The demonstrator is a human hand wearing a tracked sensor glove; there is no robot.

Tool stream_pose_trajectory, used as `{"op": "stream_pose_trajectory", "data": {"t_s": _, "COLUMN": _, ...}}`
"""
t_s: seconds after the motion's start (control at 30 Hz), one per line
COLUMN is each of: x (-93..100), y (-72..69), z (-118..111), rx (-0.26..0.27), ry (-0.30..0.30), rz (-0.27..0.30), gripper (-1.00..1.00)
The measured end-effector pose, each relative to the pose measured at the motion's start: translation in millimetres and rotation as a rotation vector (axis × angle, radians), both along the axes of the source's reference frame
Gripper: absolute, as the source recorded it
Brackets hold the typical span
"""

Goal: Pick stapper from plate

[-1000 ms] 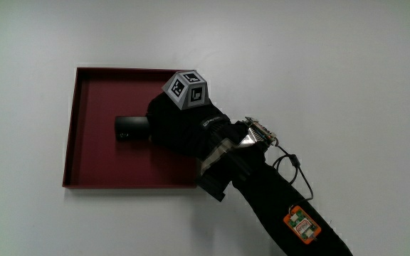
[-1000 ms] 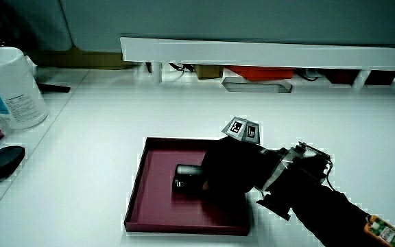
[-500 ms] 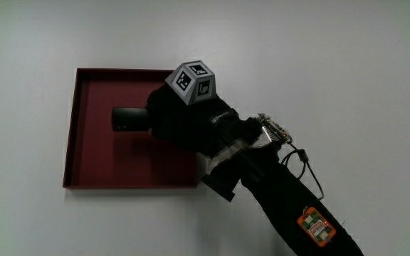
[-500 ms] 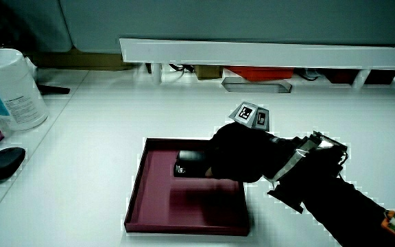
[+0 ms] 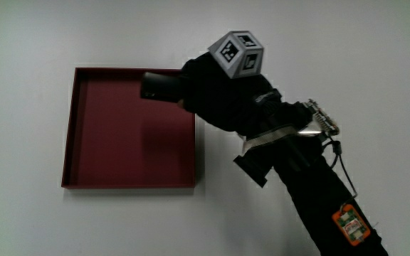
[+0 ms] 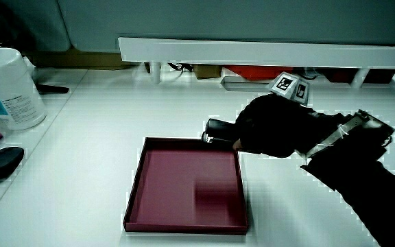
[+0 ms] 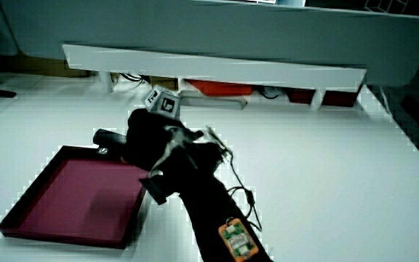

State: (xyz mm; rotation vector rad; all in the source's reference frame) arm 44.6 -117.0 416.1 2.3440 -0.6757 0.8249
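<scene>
The hand [image 5: 216, 96] is shut on a black stapler [image 5: 159, 86] and holds it in the air above the edge of the dark red square plate [image 5: 84, 135] that lies farthest from the person. One end of the stapler sticks out of the fingers. In both side views the stapler [image 6: 217, 130] [image 7: 108, 136] hangs clear above the plate [image 6: 156, 199] [image 7: 42, 211], and the hand [image 6: 269, 127] [image 7: 148, 138] with its patterned cube grips it. Nothing lies on the plate.
A white canister [image 6: 9, 89] and a black oval object [image 6: 2, 162] stand at the table's edge, away from the plate. A low white partition [image 6: 266, 51] [image 7: 217, 69] runs along the table, with orange and grey items under it.
The hand has lifted the stapler off the plate's floor and carried it up and away from the person, to over the plate's rim. The plate has stayed put.
</scene>
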Motion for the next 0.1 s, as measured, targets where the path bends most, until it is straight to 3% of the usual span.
{"op": "stream_pose_trajectory", "data": {"t_s": 0.03, "x": 6.2, "y": -4.0, "z": 7.4, "rx": 0.04, "ry": -0.023, "rz": -0.014, "gripper": 1.0}}
{"op": "stream_pose_trajectory", "data": {"t_s": 0.07, "x": 13.2, "y": -5.9, "z": 7.8, "rx": 0.054, "ry": -0.011, "rz": 0.008, "gripper": 1.0}}
{"op": "stream_pose_trajectory", "data": {"t_s": 0.1, "x": 19.6, "y": -5.5, "z": 2.4, "rx": -0.004, "ry": -0.008, "rz": 0.036, "gripper": 1.0}}
